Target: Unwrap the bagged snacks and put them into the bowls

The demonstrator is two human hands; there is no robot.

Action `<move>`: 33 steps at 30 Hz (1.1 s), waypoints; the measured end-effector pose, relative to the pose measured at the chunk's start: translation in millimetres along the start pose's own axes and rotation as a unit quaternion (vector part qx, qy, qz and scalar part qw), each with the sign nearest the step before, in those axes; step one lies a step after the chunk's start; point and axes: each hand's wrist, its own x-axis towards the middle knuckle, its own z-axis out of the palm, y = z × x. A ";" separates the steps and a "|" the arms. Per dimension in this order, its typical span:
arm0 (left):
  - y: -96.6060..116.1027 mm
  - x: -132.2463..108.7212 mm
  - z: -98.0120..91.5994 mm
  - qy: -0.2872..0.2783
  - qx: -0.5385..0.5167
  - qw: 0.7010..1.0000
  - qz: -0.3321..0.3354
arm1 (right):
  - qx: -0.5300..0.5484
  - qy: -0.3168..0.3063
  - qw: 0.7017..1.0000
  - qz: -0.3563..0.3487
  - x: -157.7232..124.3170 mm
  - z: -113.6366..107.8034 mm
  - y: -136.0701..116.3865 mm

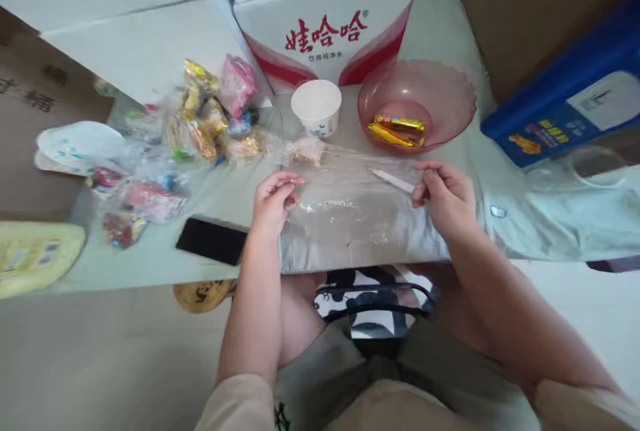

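Note:
My right hand (445, 197) is closed around one end of a slim white stick (393, 180) with a narrow tip, pointing left; its exact kind is unclear. My left hand (276, 201) has its fingers curled in a pinch at the left side of a clear plastic sheet or bag (345, 214). Whatever those fingers hold is too small to make out. The plastic lies spread on the table between both hands. Just beyond it stand a white paper bowl (316, 104) and a pink translucent bowl (445, 107) containing yellow-wrapped snacks (397, 131).
Several wrapped snacks (203, 117) are piled at the left beside white lids (83, 144). A black phone (213, 241) lies left of my left forearm. White cartons (325, 24) line the back, with a blue box (565, 94) at the right. The table's front edge runs before my lap.

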 end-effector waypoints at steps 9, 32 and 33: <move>-23.7 12.8 -8.6 -0.027 0.286 0.945 0.153 | -0.272 -0.010 0.943 -0.193 9.5 -15.8 19.7; -7.2 -7.9 16.2 -0.198 0.290 0.931 -0.098 | -0.036 -0.246 0.964 0.089 0.4 -21.6 -0.8; -7.4 -10.3 20.1 -0.222 0.291 0.924 -0.107 | -0.027 -0.284 0.955 0.077 -3.5 -14.8 2.0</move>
